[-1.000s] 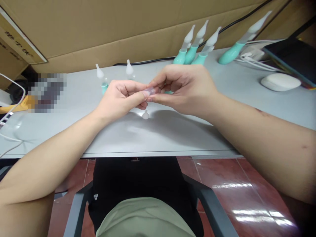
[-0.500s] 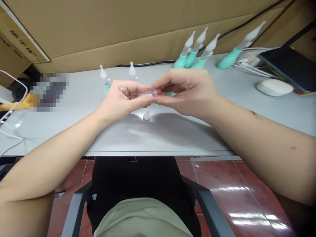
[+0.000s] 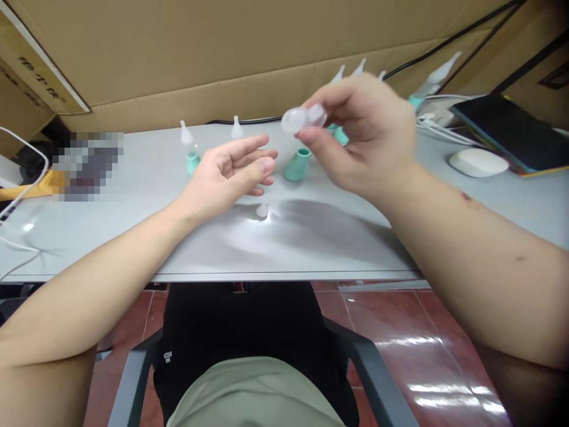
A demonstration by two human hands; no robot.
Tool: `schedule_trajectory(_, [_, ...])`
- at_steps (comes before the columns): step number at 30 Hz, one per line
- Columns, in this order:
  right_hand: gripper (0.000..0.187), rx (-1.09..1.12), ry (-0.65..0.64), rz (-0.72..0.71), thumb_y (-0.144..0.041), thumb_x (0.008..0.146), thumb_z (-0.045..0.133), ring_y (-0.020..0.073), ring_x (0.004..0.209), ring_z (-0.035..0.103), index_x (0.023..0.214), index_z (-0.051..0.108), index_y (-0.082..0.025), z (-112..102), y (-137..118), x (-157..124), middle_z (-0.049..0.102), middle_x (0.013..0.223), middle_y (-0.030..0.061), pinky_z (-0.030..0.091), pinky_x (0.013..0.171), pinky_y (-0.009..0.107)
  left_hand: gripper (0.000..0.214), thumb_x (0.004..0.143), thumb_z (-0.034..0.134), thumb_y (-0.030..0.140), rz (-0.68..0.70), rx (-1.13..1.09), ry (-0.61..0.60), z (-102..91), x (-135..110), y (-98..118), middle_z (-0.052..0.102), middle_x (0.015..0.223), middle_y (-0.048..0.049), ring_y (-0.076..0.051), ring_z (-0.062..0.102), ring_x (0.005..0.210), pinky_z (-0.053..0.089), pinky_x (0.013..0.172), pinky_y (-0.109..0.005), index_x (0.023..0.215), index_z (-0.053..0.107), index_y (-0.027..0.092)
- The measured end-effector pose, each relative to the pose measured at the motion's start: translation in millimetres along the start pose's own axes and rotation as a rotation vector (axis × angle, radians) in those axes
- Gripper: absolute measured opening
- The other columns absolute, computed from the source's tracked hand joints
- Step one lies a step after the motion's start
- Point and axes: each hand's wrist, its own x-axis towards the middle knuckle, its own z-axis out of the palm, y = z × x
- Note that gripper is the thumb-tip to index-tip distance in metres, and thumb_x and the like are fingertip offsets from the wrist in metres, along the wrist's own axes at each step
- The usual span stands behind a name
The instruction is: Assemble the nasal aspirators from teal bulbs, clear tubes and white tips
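Note:
My right hand [image 3: 367, 133] is raised and pinches a clear plastic tube piece [image 3: 294, 120], slightly blurred, with its round end facing me. Below it a green rubber bulb [image 3: 296, 165] stands upright on the table, its top hole uncovered. My left hand [image 3: 233, 175] hovers over the table, fingers apart, with nothing in it. In front of that hand lies a small white cone-shaped part [image 3: 262, 210]. Behind the left hand stand a nasal aspirator [image 3: 192, 155] with a green bulb and white tip, and another white tip [image 3: 236, 128] whose lower part is hidden.
Several assembled aspirators stand at the back right, partly hidden by my right hand; one aspirator [image 3: 429, 83] leans farther right. A white mouse-shaped object [image 3: 478, 162], a dark flat object [image 3: 511, 130] and white cables lie nearby. A cardboard wall [image 3: 200, 65] closes off the back.
My hands have come apart. The right one has lifted the clear tube piece up and away, while the left has let go and spread its fingers. The green bulb now shows.

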Motion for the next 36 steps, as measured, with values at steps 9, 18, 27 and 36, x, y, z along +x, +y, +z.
schedule_trajectory(9, [0.036, -0.233, -0.267, 0.142, -0.070, 0.123, 0.082, 0.0351, 0.100, 0.079, 0.136, 0.086, -0.037, -19, 52, -14, 0.091, 0.116, 0.0099, 0.069, 0.097, 0.053, 0.031, 0.103, 0.101, 0.026, 0.044, 0.100, 0.028, -9.1, 5, -7, 0.081, 0.092, -0.0001, -0.011, 0.068, 0.064, 0.061, 0.057, -0.024, 0.132, 0.092, 0.022])
schedule_trajectory(18, [0.029, -0.127, -0.268, 0.092, -0.063, 0.117, 0.086, 0.0336, 0.094, 0.081, 0.130, 0.087, -0.037, -2, 39, -16, 0.090, 0.113, 0.0077, 0.062, 0.079, 0.050, 0.031, 0.104, 0.102, 0.029, 0.014, 0.163, 0.009, -13.2, 8, -19, 0.089, 0.112, -0.0066, -0.010, 0.065, 0.068, 0.054, 0.056, -0.024, 0.133, 0.096, 0.022])
schedule_trajectory(27, [0.064, 0.208, -0.143, 0.234, -0.096, 0.108, 0.093, 0.0290, 0.092, 0.075, 0.122, 0.083, -0.034, 35, 4, -14, 0.082, 0.113, 0.0081, 0.069, 0.082, 0.049, 0.053, 0.097, 0.115, 0.043, 0.009, 0.000, -0.207, -4.9, 7, -10, 0.091, 0.146, -0.0122, -0.016, 0.085, 0.085, 0.076, 0.072, -0.032, 0.137, 0.087, 0.020])
schedule_trajectory(36, [0.051, 0.214, 0.106, 0.069, -0.081, 0.112, 0.102, 0.0265, 0.092, 0.079, 0.122, 0.094, -0.031, 40, 1, -8, 0.087, 0.115, 0.0098, 0.066, 0.076, 0.044, 0.041, 0.102, 0.108, 0.041, -0.032, 0.069, -0.202, -8.3, 5, -3, 0.092, 0.137, -0.0092, -0.019, 0.089, 0.093, 0.083, 0.084, -0.036, 0.133, 0.093, 0.019])
